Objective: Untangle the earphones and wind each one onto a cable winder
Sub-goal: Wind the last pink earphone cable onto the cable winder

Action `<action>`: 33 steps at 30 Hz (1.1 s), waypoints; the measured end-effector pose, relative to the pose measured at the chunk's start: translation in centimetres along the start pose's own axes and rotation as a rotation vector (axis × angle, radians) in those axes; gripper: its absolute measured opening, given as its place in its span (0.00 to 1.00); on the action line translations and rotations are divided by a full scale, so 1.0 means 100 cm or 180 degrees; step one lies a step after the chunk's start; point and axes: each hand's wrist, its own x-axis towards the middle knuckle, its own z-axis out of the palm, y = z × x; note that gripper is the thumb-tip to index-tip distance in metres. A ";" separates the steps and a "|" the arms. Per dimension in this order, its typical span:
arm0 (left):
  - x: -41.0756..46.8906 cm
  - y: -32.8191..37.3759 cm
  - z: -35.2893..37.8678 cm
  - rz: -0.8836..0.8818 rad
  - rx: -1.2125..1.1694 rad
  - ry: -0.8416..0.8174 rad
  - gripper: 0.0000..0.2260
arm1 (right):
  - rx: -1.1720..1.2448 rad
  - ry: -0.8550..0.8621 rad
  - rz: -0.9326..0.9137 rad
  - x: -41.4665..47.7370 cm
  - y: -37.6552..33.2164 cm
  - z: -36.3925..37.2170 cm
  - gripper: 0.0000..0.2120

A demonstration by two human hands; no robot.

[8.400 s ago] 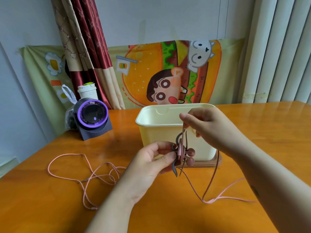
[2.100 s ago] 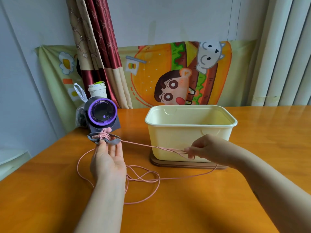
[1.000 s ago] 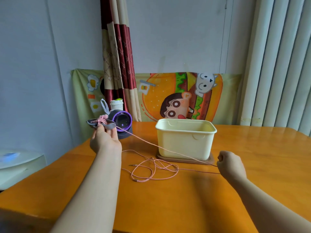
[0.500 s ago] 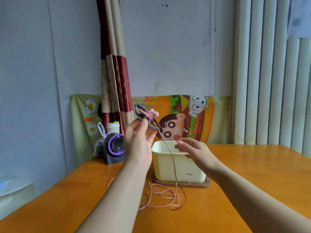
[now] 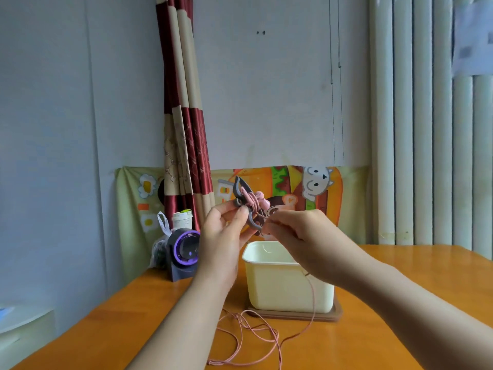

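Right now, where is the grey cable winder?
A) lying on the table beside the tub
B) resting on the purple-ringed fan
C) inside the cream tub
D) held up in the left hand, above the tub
D: the left hand pinches the grey cable winder in the air above the cream tub, while the right hand pinches the pink cable beside it.

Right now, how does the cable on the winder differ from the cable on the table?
The wound cable sits in tight turns round the grey winder, held up in the air by the left hand; the loose cable lies in slack, crossing loops on the table. The right hand pinches the strand between them. Both are pink.
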 end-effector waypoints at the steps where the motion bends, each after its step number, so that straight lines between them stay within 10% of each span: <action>1: -0.003 0.000 0.001 -0.0026 0.0020 -0.0077 0.09 | -0.0043 0.0037 -0.0073 0.001 -0.002 -0.005 0.17; 16: -0.024 0.002 0.005 -0.0526 0.0363 -0.1373 0.12 | 0.0200 -0.0168 0.0224 0.034 0.013 -0.065 0.16; 24: -0.029 0.007 0.004 -0.0729 0.0008 -0.1636 0.15 | 0.1599 -0.0074 0.0805 0.023 0.037 -0.038 0.27; 29: -0.027 0.004 0.014 -0.0894 -0.0591 -0.0977 0.18 | 0.3005 -0.0246 0.1472 0.004 0.036 0.013 0.19; 33: -0.027 -0.007 0.014 -0.0959 -0.0709 -0.0299 0.09 | 0.2453 -0.0137 0.1341 -0.010 0.026 0.033 0.18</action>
